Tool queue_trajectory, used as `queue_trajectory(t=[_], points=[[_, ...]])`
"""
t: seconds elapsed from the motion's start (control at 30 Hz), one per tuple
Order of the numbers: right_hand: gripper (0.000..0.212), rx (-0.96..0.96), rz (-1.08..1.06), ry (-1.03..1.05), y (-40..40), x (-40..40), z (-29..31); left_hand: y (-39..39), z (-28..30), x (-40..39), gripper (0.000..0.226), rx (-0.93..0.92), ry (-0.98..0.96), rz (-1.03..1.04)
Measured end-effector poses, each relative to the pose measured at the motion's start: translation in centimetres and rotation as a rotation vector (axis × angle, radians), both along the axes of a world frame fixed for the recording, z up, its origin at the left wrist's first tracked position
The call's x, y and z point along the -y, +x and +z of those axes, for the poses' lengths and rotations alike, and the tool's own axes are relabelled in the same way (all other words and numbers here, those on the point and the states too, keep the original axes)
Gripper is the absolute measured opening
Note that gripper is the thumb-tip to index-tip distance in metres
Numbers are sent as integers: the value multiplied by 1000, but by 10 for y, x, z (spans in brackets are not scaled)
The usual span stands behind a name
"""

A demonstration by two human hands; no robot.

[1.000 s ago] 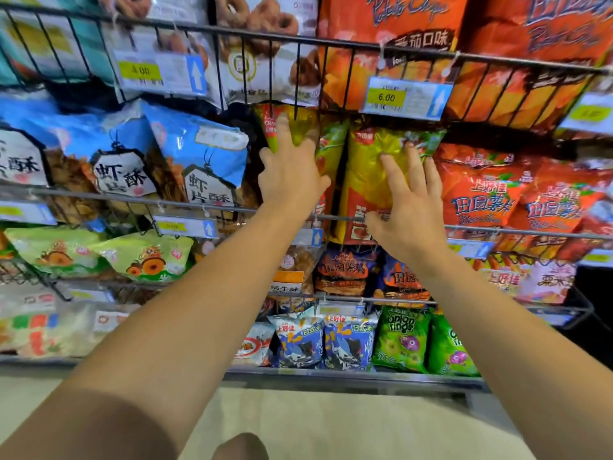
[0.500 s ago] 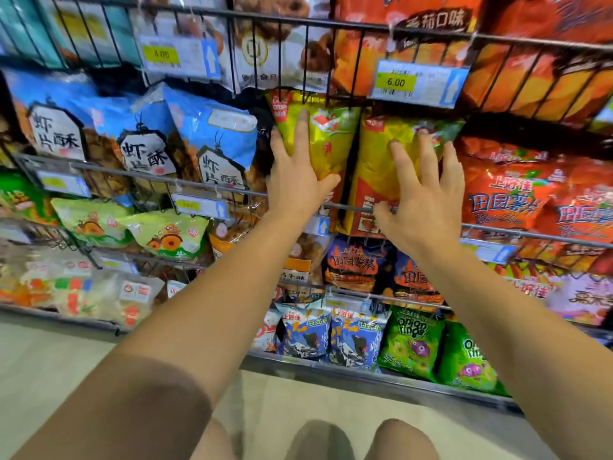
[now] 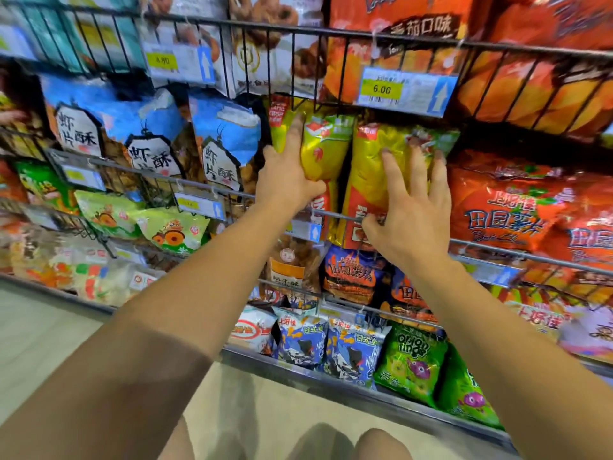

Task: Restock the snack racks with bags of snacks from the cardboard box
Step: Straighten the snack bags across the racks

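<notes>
Both hands sit on the same two yellow bags as half a second ago, but the view has tilted so the rack leans down to the right and the person's knees now show at the bottom edge. Left hand [image 3: 288, 175] lies flat against the left yellow bag [image 3: 323, 151], fingers straight and close together pointing up toward the wire rail above, thumb hooked round the bag's lower front. Right hand [image 3: 409, 207] presses on the right yellow bag [image 3: 371, 167] with fingers spread apart; its thumb appears to curl at the front wire [image 3: 335, 215] of the rack, though motion blur makes that contact hard to confirm. The two bags stand upright side by side, touching, in the middle tier of the snack rack, behind that front wire and under the upper tier's basket, which carries a price tag [image 3: 406, 91] reading 6.00. Blue bags [image 3: 229, 141] with black-and-white labels stand just left of the yellow pair on the same tier; orange bags [image 3: 504, 207] crowd the right end. On the tier below hang dark orange-and-blue packets [image 3: 353, 277], and along the bottom edge of the rack sit blue packets [image 3: 302, 343] and green packets [image 3: 413, 363]. Pale floor [image 3: 43, 333] shows at the lower left.
</notes>
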State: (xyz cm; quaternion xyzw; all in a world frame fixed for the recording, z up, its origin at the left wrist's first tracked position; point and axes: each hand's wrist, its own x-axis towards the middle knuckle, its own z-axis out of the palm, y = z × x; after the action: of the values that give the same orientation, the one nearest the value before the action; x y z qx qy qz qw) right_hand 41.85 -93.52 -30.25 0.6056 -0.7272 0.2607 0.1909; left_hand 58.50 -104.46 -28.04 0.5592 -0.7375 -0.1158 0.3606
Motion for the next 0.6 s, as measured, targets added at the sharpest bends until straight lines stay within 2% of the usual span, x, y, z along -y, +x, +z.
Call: queue_trajectory(t=[0.3, 0.37, 0.47, 0.53, 0.6], points=[[91, -9, 10, -64, 2, -1, -1, 6, -2, -10, 117, 25, -30, -53], [84, -10, -2, -122, 6, -3, 2, 16, 1, -18, 109, 48, -37, -93], [66, -13, 10, -269, 22, 1, 5, 51, -6, -31, 86, 51, -148, -111], [53, 15, 80, -352, 42, 9, 4, 84, -12, -32, 68, -3, -205, -89], [46, 60, 191, -343, 74, 18, 0, 121, -17, -26, 56, -17, -236, -29]])
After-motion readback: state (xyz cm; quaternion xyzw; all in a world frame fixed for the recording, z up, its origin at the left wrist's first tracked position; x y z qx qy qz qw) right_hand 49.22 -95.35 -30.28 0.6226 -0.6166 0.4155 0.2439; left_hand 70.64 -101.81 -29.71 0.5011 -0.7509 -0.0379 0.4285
